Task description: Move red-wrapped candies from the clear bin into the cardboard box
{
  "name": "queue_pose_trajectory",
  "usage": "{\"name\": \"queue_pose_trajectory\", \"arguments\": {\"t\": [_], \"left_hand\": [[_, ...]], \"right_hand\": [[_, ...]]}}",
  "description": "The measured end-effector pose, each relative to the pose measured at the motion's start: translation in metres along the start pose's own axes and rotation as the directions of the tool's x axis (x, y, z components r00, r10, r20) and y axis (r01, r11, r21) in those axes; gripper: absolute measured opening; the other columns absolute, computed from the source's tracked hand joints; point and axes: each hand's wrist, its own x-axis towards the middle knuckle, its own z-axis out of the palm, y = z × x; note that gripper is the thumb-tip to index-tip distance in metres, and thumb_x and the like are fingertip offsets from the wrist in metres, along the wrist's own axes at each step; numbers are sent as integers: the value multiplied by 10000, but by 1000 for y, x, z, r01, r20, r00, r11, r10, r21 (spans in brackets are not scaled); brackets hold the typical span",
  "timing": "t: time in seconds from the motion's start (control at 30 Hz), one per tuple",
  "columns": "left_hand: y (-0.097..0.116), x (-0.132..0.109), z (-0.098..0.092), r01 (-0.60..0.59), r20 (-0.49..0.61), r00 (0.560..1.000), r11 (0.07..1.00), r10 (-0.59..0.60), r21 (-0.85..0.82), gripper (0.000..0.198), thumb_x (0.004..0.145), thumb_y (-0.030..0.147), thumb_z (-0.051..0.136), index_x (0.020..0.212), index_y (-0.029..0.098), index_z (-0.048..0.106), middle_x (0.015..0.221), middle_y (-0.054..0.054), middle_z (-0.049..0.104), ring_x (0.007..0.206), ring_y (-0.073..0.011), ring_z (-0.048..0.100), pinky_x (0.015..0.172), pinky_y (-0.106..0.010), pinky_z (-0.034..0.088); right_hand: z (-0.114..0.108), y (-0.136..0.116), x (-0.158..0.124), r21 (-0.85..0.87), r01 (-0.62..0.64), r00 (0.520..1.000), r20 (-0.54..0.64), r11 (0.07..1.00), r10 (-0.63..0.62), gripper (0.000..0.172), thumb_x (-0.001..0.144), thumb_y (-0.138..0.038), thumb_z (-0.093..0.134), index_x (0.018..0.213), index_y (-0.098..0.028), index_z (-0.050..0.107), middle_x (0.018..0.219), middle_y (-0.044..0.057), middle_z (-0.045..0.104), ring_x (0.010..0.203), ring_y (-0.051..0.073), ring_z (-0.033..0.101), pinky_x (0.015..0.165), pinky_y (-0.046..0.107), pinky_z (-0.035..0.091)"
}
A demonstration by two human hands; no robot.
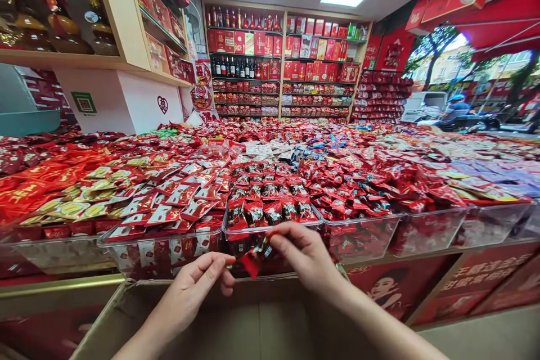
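Note:
My left hand (198, 287) is closed in a pinch, with a bit of wrapper at its fingertips. My right hand (304, 259) pinches, thumb against fingers, the upper end of a small red and dark wrapped candy (252, 263) stretched between both hands. Whether this is one candy or two joined ones I cannot tell. Just behind my fingers stands a clear plastic bin (274, 229) where black and red wrapped candies (272, 212) lie in rows. Below both hands is an open cardboard box (110, 315), its inner floor partly hidden by my arms.
Another clear bin (164, 244) with red and white packets adjoins on the left. To the right, a bin (358, 236) holds red wrapped candies. Heaped sweets spread behind. Shelves (283, 67) of bottles and red boxes line the back wall; a cabinet (122, 17) juts out at left.

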Motion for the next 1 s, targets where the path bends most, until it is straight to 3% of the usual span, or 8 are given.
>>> {"name": "queue_pose_trajectory", "arguments": {"t": [0.1,0.17,0.23,0.37,0.63,1.0], "left_hand": [[-4,1,-1,41,-19,999,999,-42,-17,237,732,403,560,839,198,614,627,23,633,615,-136,583,626,-234,433],[-6,1,0,59,-31,998,998,-60,-27,231,707,395,593,829,201,620,632,24,630,633,-142,588,630,-235,441],[-7,0,1,63,-39,997,998,-65,-31,239,685,397,613,815,197,625,626,23,625,631,-143,584,628,-239,445],[-7,0,2,59,-17,998,998,-59,-16,250,682,400,615,819,191,619,631,18,624,635,-146,576,635,-251,445],[-7,-2,0,48,-7,999,999,-48,16,219,704,372,599,823,189,613,648,12,628,649,-149,577,647,-257,440],[-6,-4,-2,25,24,999,999,-25,28,171,737,330,576,833,192,611,656,7,633,659,-148,579,649,-252,439]], "right_hand": [[-38,-23,49,-245,237,961,-80,940,-264,154,784,-264,475,852,-183,587,797,24,601,736,128,543,671,254,439],[-60,-26,92,-403,258,946,-78,878,-314,168,803,-228,432,879,-172,572,837,28,598,780,125,539,718,255,427],[-75,-18,133,-575,160,977,-23,802,-211,193,806,-160,396,871,-161,577,867,32,599,820,120,528,764,253,405],[-85,10,185,-664,52,999,31,746,-43,193,757,-79,426,772,-130,611,767,42,616,717,124,529,700,258,406],[-81,32,203,-720,9,977,152,694,146,170,750,-99,472,817,-125,626,682,7,612,568,79,486,574,202,393],[-73,32,200,-781,10,987,109,625,120,164,746,-173,509,829,-126,642,756,36,638,664,113,530,618,207,398]]}}
